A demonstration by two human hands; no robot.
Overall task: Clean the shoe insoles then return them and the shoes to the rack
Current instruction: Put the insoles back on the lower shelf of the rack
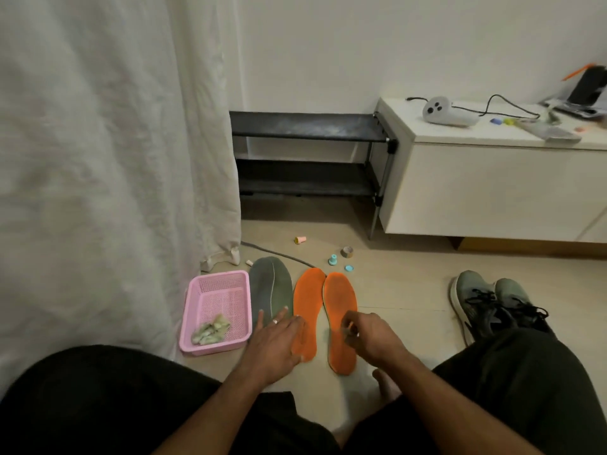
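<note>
Person sits on tiled floor (394, 290), two flat orange foam insoles side by side in front, long axes running away from body twd black two-shelf shoe rack (308, 152) at the wall. Left hand (276, 346) lies flat, fingers straight & spread, pressing heel end of the left orange insole (305, 300), fingertips also reaching onto the grey-green felt insoles (271, 287) stacked just left of it. Right hand (368, 336) hovers over heel half of the right orange insole (341, 310), fingers curled in a pinch; seems to hold sth small, too blurry to tell what. So right hand is nearer the right insole, its toe pointing fwd, away from fingers. Pink plastic mesh basket (213, 310) w/ crumpled used wipes (210, 331) sits left of the insoles. Pair of grey-green lace-up sneakers (492, 307) well apart to the right, by the right knee. Likely step: wiping or picking at right insole, left hand steadying its neighbour.
</note>
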